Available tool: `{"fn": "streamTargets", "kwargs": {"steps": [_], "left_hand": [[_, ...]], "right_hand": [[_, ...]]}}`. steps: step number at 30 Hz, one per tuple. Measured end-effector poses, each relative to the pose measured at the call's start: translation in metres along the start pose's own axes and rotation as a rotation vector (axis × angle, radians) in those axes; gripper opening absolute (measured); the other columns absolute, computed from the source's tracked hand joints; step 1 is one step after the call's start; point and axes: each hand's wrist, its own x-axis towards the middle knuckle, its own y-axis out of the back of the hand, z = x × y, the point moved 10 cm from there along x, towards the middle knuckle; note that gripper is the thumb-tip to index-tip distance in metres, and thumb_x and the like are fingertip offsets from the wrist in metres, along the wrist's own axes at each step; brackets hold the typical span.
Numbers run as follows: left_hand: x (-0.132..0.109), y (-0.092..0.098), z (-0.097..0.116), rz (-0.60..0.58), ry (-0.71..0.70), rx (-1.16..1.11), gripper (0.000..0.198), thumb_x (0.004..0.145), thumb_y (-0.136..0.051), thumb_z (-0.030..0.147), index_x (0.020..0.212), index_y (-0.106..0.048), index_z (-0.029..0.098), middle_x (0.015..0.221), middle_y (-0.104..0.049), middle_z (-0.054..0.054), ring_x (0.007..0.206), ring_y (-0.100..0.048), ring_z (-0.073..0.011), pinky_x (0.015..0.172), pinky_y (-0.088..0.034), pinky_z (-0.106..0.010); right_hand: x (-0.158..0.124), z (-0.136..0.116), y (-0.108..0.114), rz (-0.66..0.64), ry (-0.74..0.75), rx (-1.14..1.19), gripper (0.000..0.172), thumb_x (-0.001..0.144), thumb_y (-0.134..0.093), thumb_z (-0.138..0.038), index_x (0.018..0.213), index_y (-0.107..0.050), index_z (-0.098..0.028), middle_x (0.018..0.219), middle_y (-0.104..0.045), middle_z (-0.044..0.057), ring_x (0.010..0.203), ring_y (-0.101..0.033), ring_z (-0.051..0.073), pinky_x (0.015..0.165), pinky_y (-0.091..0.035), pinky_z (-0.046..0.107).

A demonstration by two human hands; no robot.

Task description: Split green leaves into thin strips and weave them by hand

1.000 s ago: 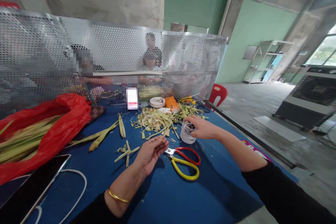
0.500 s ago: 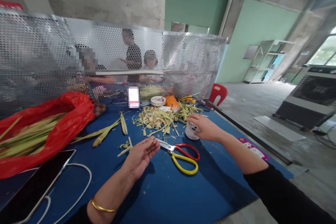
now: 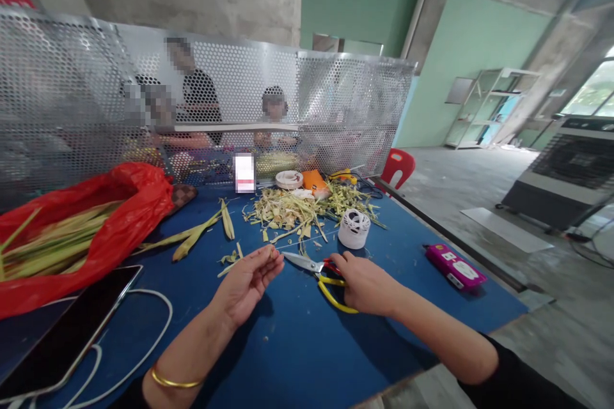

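My left hand (image 3: pixel 249 281) is closed in a pinch, its fingertips on a thin white thread (image 3: pixel 307 241). Something small and tan shows at those fingertips, too small to name. The thread runs across to a white spool (image 3: pixel 354 230) standing upright on the blue table (image 3: pixel 292 364). Scissors (image 3: pixel 330 294) with one red and one yellow handle lie between my hands, blades toward the left hand. My right hand (image 3: pixel 367 281) is closed around their handles, covering most of the red one.
Cut husk scraps (image 3: pixel 283 211) are heaped behind the spool. A red plastic bag (image 3: pixel 134 192) of long husks and a tablet (image 3: pixel 71 326) with a white cable lie left. A purple box (image 3: pixel 453 266) sits right. A perforated metal screen (image 3: pixel 345 96) borders the back, with people behind it.
My right hand has let go of the white spool and come down onto the scissors' handles. The left hand keeps its pinch. Behind the screen, a standing person has moved left.
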Motion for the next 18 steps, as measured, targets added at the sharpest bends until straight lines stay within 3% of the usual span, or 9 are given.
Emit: {"fn": "streamTargets", "kwargs": {"steps": [3,5,8,11,14,18], "left_hand": [[0.000,0.000,0.001,-0.007,-0.003,-0.003,0.008,0.080,-0.061,0.006,0.075,-0.066,0.009,0.069,-0.070,-0.007,0.064,-0.069,-0.0132,0.070,-0.058,-0.024],[0.001,0.000,0.000,-0.012,-0.003,-0.003,0.010,0.081,-0.059,0.005,0.075,-0.066,0.009,0.069,-0.070,-0.007,0.064,-0.069,-0.0133,0.070,-0.058,-0.024],[0.002,-0.002,-0.002,-0.035,0.006,0.007,0.012,0.082,-0.057,0.005,0.075,-0.066,0.008,0.069,-0.070,-0.007,0.064,-0.068,-0.0132,0.069,-0.058,-0.024],[0.001,-0.006,-0.004,-0.057,0.017,0.013,0.010,0.082,-0.058,0.006,0.076,-0.066,0.009,0.070,-0.069,-0.006,0.065,-0.068,-0.0131,0.069,-0.058,-0.024],[-0.001,-0.007,-0.003,-0.061,0.016,0.008,0.009,0.082,-0.059,0.008,0.076,-0.065,0.009,0.070,-0.069,-0.006,0.065,-0.068,-0.0125,0.069,-0.058,-0.023],[-0.003,-0.007,-0.002,-0.064,0.006,0.001,0.009,0.082,-0.059,0.008,0.076,-0.065,0.009,0.070,-0.068,-0.006,0.065,-0.068,-0.0125,0.069,-0.058,-0.024]], "right_hand": [[-0.014,0.014,-0.003,-0.084,-0.056,0.289,0.063,0.063,-0.058,-0.010,0.124,-0.047,-0.021,0.103,-0.062,0.009,0.089,-0.059,0.024,0.071,-0.042,0.029],[-0.030,0.029,-0.011,-0.160,-0.193,0.609,0.057,0.066,-0.064,-0.017,0.121,-0.050,-0.022,0.101,-0.062,0.006,0.086,-0.059,0.020,0.070,-0.044,0.027],[-0.058,0.044,-0.026,-0.244,-0.439,1.082,0.057,0.072,-0.068,-0.038,0.124,-0.047,-0.026,0.079,-0.055,-0.002,0.057,-0.051,0.010,0.048,-0.042,0.021],[-0.073,0.048,-0.028,-0.210,-0.568,1.413,0.051,0.075,-0.065,-0.048,0.118,-0.046,-0.028,0.069,-0.046,-0.006,0.047,-0.042,0.006,0.035,-0.033,0.015],[-0.071,0.044,-0.028,-0.237,-0.560,1.572,0.037,0.079,-0.059,-0.053,0.099,-0.051,-0.023,0.067,-0.046,-0.005,0.044,-0.041,0.006,0.031,-0.031,0.014],[-0.053,0.045,-0.030,-0.228,-0.534,1.601,0.034,0.081,-0.055,-0.053,0.091,-0.050,-0.021,0.065,-0.048,-0.004,0.040,-0.041,0.006,0.028,-0.034,0.015]]}}
